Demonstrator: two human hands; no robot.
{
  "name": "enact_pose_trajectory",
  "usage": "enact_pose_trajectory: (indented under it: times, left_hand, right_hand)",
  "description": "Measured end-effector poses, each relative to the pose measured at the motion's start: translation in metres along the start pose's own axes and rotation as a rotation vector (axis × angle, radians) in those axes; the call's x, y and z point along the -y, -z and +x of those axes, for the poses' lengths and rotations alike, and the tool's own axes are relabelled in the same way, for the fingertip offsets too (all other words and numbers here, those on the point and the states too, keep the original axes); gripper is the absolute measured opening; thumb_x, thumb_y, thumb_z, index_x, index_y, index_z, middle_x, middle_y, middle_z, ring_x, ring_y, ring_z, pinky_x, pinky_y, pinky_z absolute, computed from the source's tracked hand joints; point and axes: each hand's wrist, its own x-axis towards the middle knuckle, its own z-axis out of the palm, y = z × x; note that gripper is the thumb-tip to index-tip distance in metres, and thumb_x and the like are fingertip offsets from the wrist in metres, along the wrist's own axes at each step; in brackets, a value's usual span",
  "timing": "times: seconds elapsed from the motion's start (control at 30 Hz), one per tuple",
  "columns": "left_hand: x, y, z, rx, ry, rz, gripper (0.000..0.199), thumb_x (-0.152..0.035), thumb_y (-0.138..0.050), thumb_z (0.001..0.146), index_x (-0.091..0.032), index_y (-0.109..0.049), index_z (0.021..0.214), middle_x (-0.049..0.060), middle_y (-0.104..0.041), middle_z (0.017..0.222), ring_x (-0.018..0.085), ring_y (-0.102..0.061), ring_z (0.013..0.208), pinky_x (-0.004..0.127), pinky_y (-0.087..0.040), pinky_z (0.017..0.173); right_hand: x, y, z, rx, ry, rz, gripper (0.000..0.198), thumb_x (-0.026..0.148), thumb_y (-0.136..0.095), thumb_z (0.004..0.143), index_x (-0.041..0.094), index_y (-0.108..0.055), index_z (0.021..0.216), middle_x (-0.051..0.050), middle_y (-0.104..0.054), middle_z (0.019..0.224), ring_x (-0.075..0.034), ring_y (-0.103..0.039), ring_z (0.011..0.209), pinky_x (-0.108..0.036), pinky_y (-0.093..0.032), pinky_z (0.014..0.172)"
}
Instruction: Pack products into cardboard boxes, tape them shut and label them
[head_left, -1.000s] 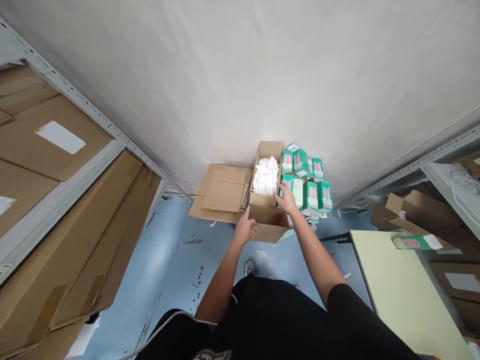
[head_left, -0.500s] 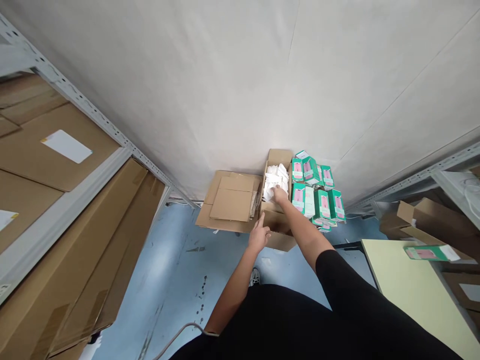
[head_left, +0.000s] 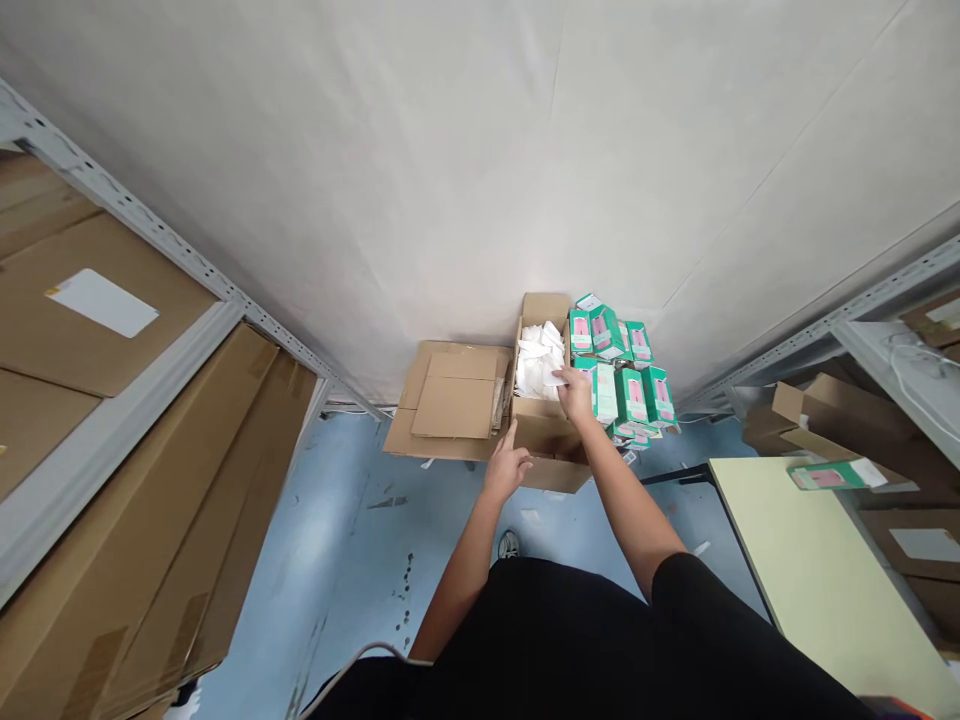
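An open cardboard box (head_left: 553, 475) stands by the wall, with a pile of crumpled white pieces (head_left: 538, 352), like paper or thin packets, in its far part. My right hand (head_left: 576, 394) is closed at the box's right side, thumb and fingers pinching a small white piece (head_left: 556, 379) that looks like paper. At the near left edge of the box is my left hand (head_left: 507, 468), its index finger stretched out and the other fingers loosely bent. Nothing shows in it. Several green and pink product boxes (head_left: 632, 395) stand stacked just right of the cardboard box.
Flattened cardboard (head_left: 457, 395) lies left of the box. Shelving with large cartons (head_left: 150, 500) rises on the left. To the right, a pale yellow table (head_left: 795, 560) carries one green box (head_left: 829, 475) at its far edge, near shelves with open cartons (head_left: 847, 420).
My right hand has moved from over the white pile towards the box's right edge, a white piece now showing at its fingertips. My left hand keeps its place by the box. The view has shifted slightly.
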Motion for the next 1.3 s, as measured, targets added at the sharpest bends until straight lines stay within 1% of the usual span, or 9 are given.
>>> enact_pose_trajectory:
  times: [0.13,0.23,0.3,0.37,0.47,0.73,1.07,1.2,1.3]
  left_hand:
    - [-0.003,-0.006,-0.009,-0.035,0.012,0.002,0.008,-0.013,-0.072,0.086,-0.019,-0.076,0.085,0.004,-0.017,0.177,0.033,-0.048,0.147,0.051,-0.047,0.118]
    - [-0.011,-0.014,-0.018,-0.054,0.029,0.014,0.006,-0.015,-0.074,0.087,-0.02,-0.076,0.085,0.005,-0.019,0.176,0.033,-0.049,0.147,0.051,-0.049,0.116]
    - [-0.019,-0.023,-0.022,-0.05,0.031,0.025,0.006,-0.015,-0.073,0.087,-0.02,-0.077,0.085,0.005,-0.022,0.176,0.033,-0.051,0.145,0.05,-0.051,0.113]
    - [-0.031,-0.035,-0.026,-0.045,0.018,0.039,0.008,-0.016,-0.072,0.088,-0.021,-0.077,0.085,0.003,-0.024,0.175,0.033,-0.052,0.144,0.05,-0.052,0.112]
    - [-0.055,-0.058,-0.026,-0.059,-0.012,0.072,0.01,-0.019,-0.07,0.091,-0.023,-0.077,0.085,0.001,-0.026,0.174,0.034,-0.051,0.145,0.049,-0.051,0.113]
    - [-0.154,-0.152,0.0,0.024,-0.238,0.117,0.008,-0.02,-0.07,0.091,-0.02,-0.077,0.087,0.007,-0.023,0.175,0.033,-0.047,0.149,0.049,-0.049,0.116]
    - [-0.337,-0.34,0.05,0.427,-0.618,0.033,0.012,-0.018,-0.067,0.091,-0.02,-0.078,0.088,0.006,-0.018,0.176,0.03,-0.044,0.151,0.049,-0.046,0.119]
    - [-0.401,-0.4,0.063,0.574,-0.745,0.004,0.017,-0.018,-0.062,0.093,-0.02,-0.079,0.092,0.005,-0.018,0.176,0.028,-0.044,0.152,0.046,-0.046,0.12]
    - [-0.431,-0.435,0.075,0.624,-0.795,-0.013,0.018,-0.019,-0.061,0.094,-0.02,-0.079,0.094,0.005,-0.021,0.176,0.029,-0.048,0.149,0.044,-0.046,0.12]
  right_hand:
    - [0.003,0.031,-0.073,0.053,-0.024,0.094,0.044,0.01,-0.055,0.082,0.024,-0.079,0.116,-0.009,-0.072,0.133,-0.03,-0.066,0.127,-0.048,-0.051,0.112]
    - [0.002,0.045,-0.12,0.388,-0.09,0.139,0.043,0.016,-0.067,0.081,0.023,-0.079,0.121,-0.011,-0.071,0.137,-0.032,-0.067,0.127,-0.049,-0.05,0.113]
    - [-0.001,0.056,-0.139,0.522,-0.117,0.156,0.057,0.024,-0.077,0.079,0.023,-0.072,0.136,-0.014,-0.06,0.151,-0.035,-0.059,0.138,-0.05,-0.046,0.117]
    - [-0.006,0.073,-0.149,0.535,-0.136,0.162,0.069,0.035,-0.081,0.08,0.024,-0.064,0.146,-0.014,-0.048,0.162,-0.035,-0.051,0.146,-0.05,-0.041,0.121]
    - [-0.02,0.109,-0.158,0.501,-0.16,0.151,0.069,0.046,-0.082,0.082,0.026,-0.064,0.145,-0.013,-0.046,0.164,-0.036,-0.048,0.148,-0.052,-0.039,0.123]
    - [-0.098,0.25,-0.225,0.147,-0.28,0.038,0.051,0.037,-0.065,0.094,0.025,-0.065,0.144,-0.012,-0.056,0.155,-0.031,-0.053,0.144,-0.052,-0.041,0.123]
    - [-0.208,0.446,-0.383,-0.37,-0.643,-0.173,0.059,0.039,-0.062,0.094,0.025,-0.057,0.151,-0.013,-0.048,0.161,-0.032,-0.043,0.15,-0.055,-0.035,0.126]
    - [-0.226,0.495,-0.431,-0.523,-0.765,-0.222,0.063,0.041,-0.061,0.094,0.027,-0.051,0.155,-0.012,-0.036,0.169,-0.034,-0.036,0.155,-0.057,-0.034,0.126]
    - [-0.236,0.516,-0.45,-0.589,-0.845,-0.219,0.065,0.042,-0.061,0.095,0.027,-0.048,0.157,-0.011,-0.03,0.172,-0.033,-0.033,0.157,-0.055,-0.036,0.125]
